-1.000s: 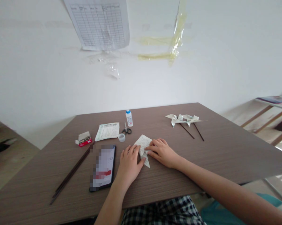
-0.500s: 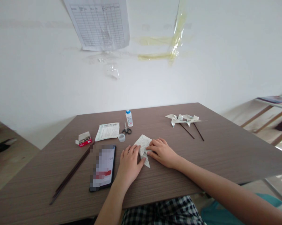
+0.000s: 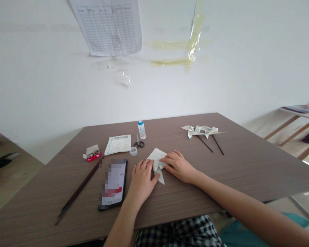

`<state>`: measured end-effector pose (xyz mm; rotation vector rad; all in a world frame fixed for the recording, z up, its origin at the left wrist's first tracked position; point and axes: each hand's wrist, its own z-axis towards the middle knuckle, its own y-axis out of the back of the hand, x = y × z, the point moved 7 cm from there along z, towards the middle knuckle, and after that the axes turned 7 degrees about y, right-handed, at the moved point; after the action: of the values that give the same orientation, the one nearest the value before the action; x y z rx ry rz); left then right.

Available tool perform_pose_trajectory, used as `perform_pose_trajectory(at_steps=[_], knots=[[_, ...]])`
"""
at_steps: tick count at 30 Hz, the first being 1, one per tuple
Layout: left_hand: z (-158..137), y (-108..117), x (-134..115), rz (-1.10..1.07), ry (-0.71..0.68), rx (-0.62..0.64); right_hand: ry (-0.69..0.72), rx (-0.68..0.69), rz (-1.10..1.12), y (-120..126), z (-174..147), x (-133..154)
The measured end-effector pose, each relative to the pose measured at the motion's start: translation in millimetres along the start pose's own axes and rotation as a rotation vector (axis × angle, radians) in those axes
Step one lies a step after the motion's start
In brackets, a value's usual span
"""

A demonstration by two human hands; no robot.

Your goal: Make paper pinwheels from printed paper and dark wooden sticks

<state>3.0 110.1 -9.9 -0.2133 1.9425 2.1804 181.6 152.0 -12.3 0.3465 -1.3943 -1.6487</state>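
A folded sheet of printed paper (image 3: pixel 156 155) lies flat on the table, with a pointed flap towards me. My left hand (image 3: pixel 142 180) rests along its left edge, fingers stretched out, its thumb on the lower flap. From the right, my right hand (image 3: pixel 179 167) touches the paper with extended fingertips, thumb and forefinger apart on the fold. The hands cover part of both edges. Beyond the paper stand a small ring of clear tape (image 3: pixel 133 151), scissors (image 3: pixel 138 143) and a white glue bottle (image 3: pixel 141 131) with a blue cap.
Two paper pinwheels (image 3: pixel 202 131) on dark sticks lie at the back right of the table (image 3: pixel 236 164). On the left are a phone (image 3: pixel 115 187), dark thin sticks (image 3: pixel 77 192), an open red box (image 3: pixel 93 154) of small metal pieces and a flat paper packet (image 3: pixel 118 144).
My right hand's fingers have shifted very slightly over the paper, the thumb a little to the right. My left hand and the paper stay in place.
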Motion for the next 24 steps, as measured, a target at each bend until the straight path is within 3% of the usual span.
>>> perform_pose_trajectory(at_steps=[15, 24], knots=[[0.2, -1.5, 1.0, 0.003, 0.007, 0.011, 0.001, 0.018, -0.113, -4.9, 4.8, 4.4], [-0.2, -0.3, -0.3, -0.006, 0.003, 0.014, 0.008, 0.001, -0.029, -1.4, 1.2, 1.5]])
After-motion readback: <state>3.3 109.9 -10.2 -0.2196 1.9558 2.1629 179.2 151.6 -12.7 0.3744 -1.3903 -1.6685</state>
